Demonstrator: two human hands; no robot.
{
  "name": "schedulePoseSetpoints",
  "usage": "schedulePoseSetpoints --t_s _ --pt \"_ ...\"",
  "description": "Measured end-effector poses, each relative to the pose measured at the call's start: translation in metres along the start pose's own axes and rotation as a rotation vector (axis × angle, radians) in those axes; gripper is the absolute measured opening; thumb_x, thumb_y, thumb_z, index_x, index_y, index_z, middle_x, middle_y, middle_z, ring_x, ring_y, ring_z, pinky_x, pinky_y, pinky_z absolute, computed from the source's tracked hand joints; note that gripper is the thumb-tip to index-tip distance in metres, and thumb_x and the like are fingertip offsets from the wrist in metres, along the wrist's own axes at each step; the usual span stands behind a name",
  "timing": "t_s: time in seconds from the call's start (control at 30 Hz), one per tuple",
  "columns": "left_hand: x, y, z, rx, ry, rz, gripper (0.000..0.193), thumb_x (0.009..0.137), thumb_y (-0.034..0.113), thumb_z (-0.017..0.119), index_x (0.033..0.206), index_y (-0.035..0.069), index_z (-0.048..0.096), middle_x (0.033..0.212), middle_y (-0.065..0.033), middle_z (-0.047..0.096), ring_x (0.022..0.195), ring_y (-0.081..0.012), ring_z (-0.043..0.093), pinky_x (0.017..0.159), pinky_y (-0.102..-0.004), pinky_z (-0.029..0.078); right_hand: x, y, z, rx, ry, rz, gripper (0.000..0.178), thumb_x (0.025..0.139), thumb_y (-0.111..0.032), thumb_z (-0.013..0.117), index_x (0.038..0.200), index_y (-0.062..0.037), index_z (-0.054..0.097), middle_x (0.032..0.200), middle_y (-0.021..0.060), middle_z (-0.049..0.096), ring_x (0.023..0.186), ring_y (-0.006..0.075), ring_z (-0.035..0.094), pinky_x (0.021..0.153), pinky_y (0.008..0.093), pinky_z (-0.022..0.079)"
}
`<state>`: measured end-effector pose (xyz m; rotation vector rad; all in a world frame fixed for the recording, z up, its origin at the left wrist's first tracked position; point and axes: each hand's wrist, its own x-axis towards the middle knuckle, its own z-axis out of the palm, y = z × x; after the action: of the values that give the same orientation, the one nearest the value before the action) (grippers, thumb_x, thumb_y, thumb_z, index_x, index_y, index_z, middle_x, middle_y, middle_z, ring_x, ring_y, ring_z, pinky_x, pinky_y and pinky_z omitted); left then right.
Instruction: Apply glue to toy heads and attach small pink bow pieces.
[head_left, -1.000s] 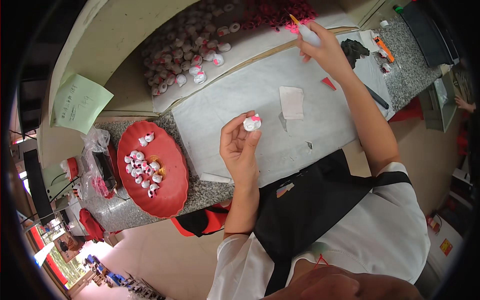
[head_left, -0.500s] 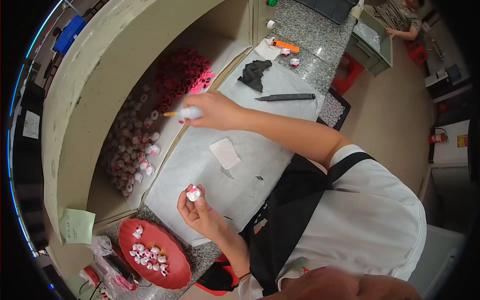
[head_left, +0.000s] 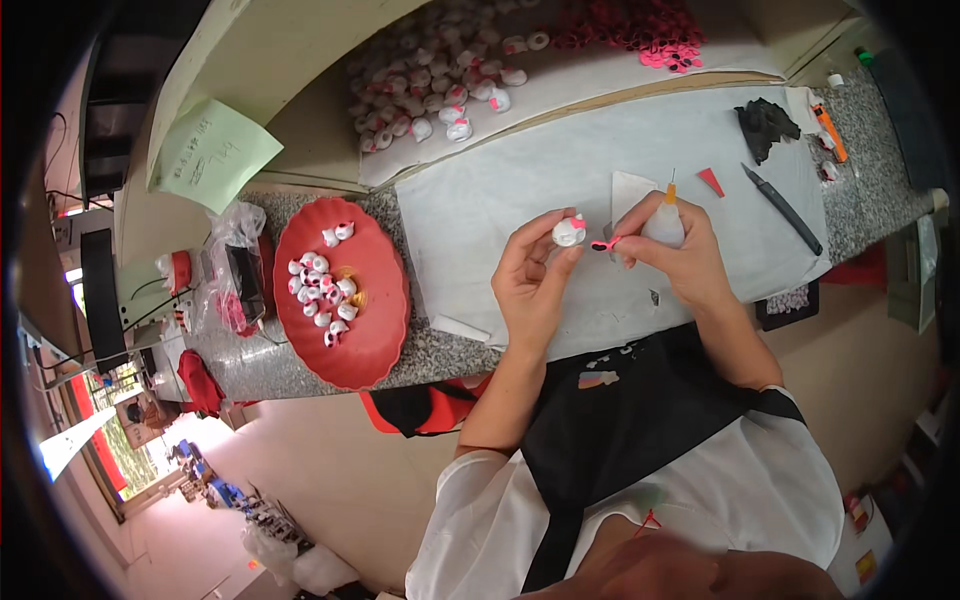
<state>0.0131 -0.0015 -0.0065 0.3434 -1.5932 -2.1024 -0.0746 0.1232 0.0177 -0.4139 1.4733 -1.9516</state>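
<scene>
My left hand (head_left: 532, 292) pinches a small white rounded figure piece (head_left: 568, 233) with a pink patch on it. Close to its right side, the thumb and finger of my right hand (head_left: 692, 256) grip a small pink-and-black part (head_left: 603, 245). That same hand also keeps hold of a white squeeze bottle (head_left: 664, 228), whose orange needle tip points away from me. A narrow gap shows between the pink part and the white piece. Under both hands lies a white covering sheet (head_left: 470, 250), and a pale paper square (head_left: 630, 188) sits partly behind my right hand.
A red oval dish (head_left: 385, 345) with several finished-looking white-and-pink pieces stands left. On the shelf beyond are piles of white pieces (head_left: 425, 85) and pink parts (head_left: 660, 40). A dark craft knife (head_left: 785, 210), black crumpled cloth (head_left: 768, 130) and orange cutter (head_left: 829, 133) lie right.
My right hand has come back from the shelf beside the pink pile to the left hand, now with a pink-and-black part as well as the bottle. My head view has turned.
</scene>
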Motion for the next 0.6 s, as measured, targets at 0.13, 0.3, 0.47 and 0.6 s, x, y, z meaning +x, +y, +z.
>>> schedulePoseSetpoints --t_s 0.13,0.3,0.47,0.6 --pt "0.000 -0.007 -0.005 0.153 0.005 0.091 0.031 0.068 -0.009 0.053 0.098 -0.002 0.049 0.100 -0.0129 0.051 0.090 -0.0171 0.050 0.076 -0.0258 0.041 0.002 0.003 0.009 -0.048 -0.043 -0.020 0.009 0.065 0.002 0.058 0.071 0.0014 0.052 0.068 0.0074 0.053 0.057 0.0107 0.049 0.051 0.0214 0.040" --pt "0.001 -0.008 -0.009 0.333 -0.088 0.240 0.029 0.069 -0.009 0.052 0.097 -0.004 0.047 0.101 -0.0175 0.048 0.093 -0.0207 0.048 0.076 -0.0279 0.042 0.007 0.007 0.013 -0.131 -0.025 -0.056 0.008 0.065 0.002 0.059 0.070 0.0008 0.053 0.068 0.0058 0.053 0.057 0.0095 0.048 0.051 0.0201 0.039" --pt "0.000 -0.003 -0.009 0.262 -0.109 0.218 0.029 0.069 -0.006 0.054 0.097 -0.003 0.047 0.102 -0.0176 0.048 0.093 -0.0210 0.048 0.077 -0.0288 0.041 0.007 0.013 0.013 -0.219 0.009 -0.118 0.009 0.065 0.002 0.060 0.070 0.0002 0.052 0.069 0.0049 0.053 0.058 0.0084 0.048 0.051 0.0196 0.038" --pt "0.000 0.003 -0.007 -0.088 -0.077 0.011 0.028 0.069 -0.006 0.054 0.096 -0.002 0.050 0.101 -0.0142 0.050 0.092 -0.0183 0.049 0.078 -0.0277 0.039 0.006 0.016 0.015 -0.223 0.042 -0.177 0.015 0.063 0.001 0.062 0.073 -0.0011 0.051 0.069 0.0038 0.052 0.059 0.0083 0.047 0.052 0.0190 0.038"
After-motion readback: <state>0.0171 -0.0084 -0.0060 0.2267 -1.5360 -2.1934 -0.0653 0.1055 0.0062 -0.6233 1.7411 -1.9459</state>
